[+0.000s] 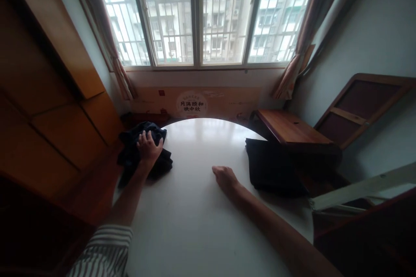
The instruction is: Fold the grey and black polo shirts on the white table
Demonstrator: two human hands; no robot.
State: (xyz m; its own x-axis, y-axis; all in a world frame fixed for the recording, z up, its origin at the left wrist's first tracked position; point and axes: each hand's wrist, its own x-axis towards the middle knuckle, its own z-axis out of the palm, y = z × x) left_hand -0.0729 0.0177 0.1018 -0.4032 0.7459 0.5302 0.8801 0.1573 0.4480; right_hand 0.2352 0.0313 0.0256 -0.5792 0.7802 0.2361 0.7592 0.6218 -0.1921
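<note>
Left hand point(149, 147) clenched on bunched dark cloth point(130, 153) at the left edge of the round white counter point(191, 220), right hand point(225, 178) lying open and empty on top, black fabric point(273, 169) untouched at right, cloth still crumpled, not laid flat.

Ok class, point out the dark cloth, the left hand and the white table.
Dark cloth point(130, 156), head view, bunched fold.
Left hand point(149, 147), head view, back of the hand.
White table point(191, 225), head view, bare top.
</note>
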